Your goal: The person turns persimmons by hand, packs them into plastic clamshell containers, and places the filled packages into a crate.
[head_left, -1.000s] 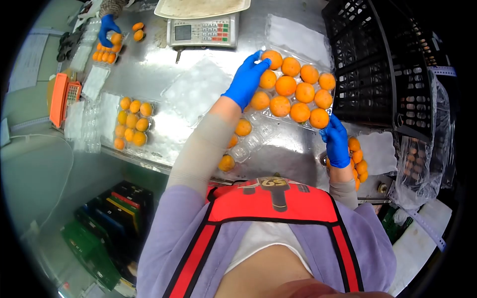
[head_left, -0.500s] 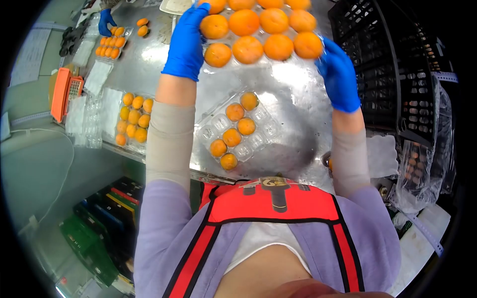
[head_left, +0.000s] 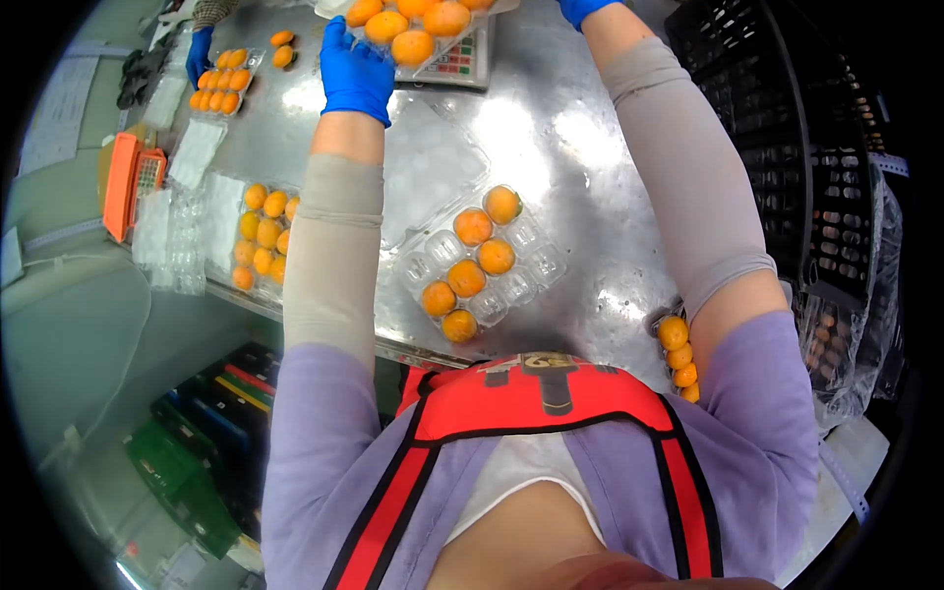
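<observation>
A clear tray of orange fruits (head_left: 413,47) rests on the scale (head_left: 467,64) at the top edge, partly out of view. My left hand (head_left: 356,74), in a blue glove, is at the tray's near left corner, its fingers partly spread; whether it still grips the tray is unclear. My right hand (head_left: 588,8), also gloved, is cut off by the top edge to the right of the tray, and its fingers are out of view. Nearer my body lies a partly filled clear tray (head_left: 489,298) with several orange fruits and several bare cups.
Black crates (head_left: 747,128) stand at the right. Filled fruit trays lie at the left (head_left: 264,236) and lower right (head_left: 678,356). A co-worker's gloved hand (head_left: 200,54) is beside another tray (head_left: 221,79). An orange scale (head_left: 120,187) sits at the left edge.
The full tray has moved forward and left onto the scale. My right hand has left its right side and moved up to the top edge. The co-worker's hand has shifted slightly left.
</observation>
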{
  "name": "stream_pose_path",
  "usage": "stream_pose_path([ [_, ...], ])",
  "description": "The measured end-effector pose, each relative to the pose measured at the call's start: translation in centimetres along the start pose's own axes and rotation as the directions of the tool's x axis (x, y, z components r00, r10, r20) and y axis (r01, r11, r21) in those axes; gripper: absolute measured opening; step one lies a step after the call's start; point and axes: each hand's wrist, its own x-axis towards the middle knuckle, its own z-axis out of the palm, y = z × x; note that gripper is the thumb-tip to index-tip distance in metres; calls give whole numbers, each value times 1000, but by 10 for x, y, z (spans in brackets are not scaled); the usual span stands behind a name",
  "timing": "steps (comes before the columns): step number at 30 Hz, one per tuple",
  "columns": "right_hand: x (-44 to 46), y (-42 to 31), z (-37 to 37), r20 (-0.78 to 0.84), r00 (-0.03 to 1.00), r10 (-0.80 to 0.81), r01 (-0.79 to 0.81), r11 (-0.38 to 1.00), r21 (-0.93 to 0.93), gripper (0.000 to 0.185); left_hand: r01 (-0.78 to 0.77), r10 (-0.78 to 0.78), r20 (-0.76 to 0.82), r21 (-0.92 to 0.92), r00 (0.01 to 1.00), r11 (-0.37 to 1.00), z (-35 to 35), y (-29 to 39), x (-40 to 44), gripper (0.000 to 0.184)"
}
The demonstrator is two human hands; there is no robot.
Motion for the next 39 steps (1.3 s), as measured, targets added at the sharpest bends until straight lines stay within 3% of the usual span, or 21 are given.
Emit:
stream_pose_path([
  [1,11,10,-6,68,997,44,-65,932,356,22,2,-2,-2,1,1000,1000,1,-1,-1,59],
  [2,14,20,-11,68,997,46,-68,931,357,22,7,-2,46,-98,999,995,8,-1,-6,61],
  [3,11,27,-13,210,977,-40,-65,881,468,27,16,3,95,-196,995,980,11,-1,-9,63],
  [4,11,32,-15,334,932,-144,-78,818,570,32,16,3,95,-196,995,981,9,-2,-4,63],
  [5,4,35,-13,335,931,-144,-78,818,570,32,56,-29,166,-159,986,986,3,-4,8,64],
  [7,-40,33,0,218,940,-264,213,949,232,35,99,-79,253,-65,964,993,-14,-7,39,67],
  [8,-68,28,9,179,924,-338,337,941,35,36,95,-76,252,-64,965,993,-11,-6,31,67],
  [9,-96,22,18,157,896,-415,438,883,-167,38,-27,14,153,86,988,996,-5,-6,14,64],
  [10,-127,10,28,63,964,-257,256,966,30,37,-132,119,66,245,991,960,-5,-3,-2,61],
  [11,-158,-3,37,5,997,-72,69,968,240,36,-164,159,42,210,986,964,-11,-1,-13,55],
  [14,-239,2,27,47,988,148,-147,989,-11,36,-184,180,40,271,983,945,-66,6,-30,52],
  [16,-288,13,22,30,946,324,-325,944,64,33,-146,170,-36,360,985,921,-100,13,-57,49],
  [22,-373,65,-7,34,947,320,-300,915,-270,29,-20,120,-123,612,985,790,-192,9,-166,52],
  [24,-385,73,-4,20,962,272,-252,914,-318,29,-17,77,-62,656,995,755,-224,-11,-196,56],
  [26,-390,70,-2,7,975,220,-203,909,-364,30,90,-13,-114,698,993,710,-238,-29,-223,59],
  [27,-391,65,-1,8,964,265,-234,865,-444,31,76,-26,-92,598,995,798,-244,-45,-230,61],
  [31,-403,55,-6,31,919,392,-298,745,-596,32,193,-206,-29,506,978,841,-221,-55,-257,59],
  [32,-409,53,-9,33,921,388,-293,745,-599,32,54,-81,22,572,996,819,-224,-66,-256,59],
  [35,-435,43,-19,8,907,420,-350,767,-537,27,47,-95,48,607,994,793,-211,-70,-256,59],
  [37,-452,34,-28,-28,911,410,-367,780,-507,26,139,-240,132,520,962,843,-203,-78,-250,58],
  [39,-465,41,-51,-81,911,403,-402,831,-385,21,96,-231,193,533,954,841,-190,-93,-247,56],
])
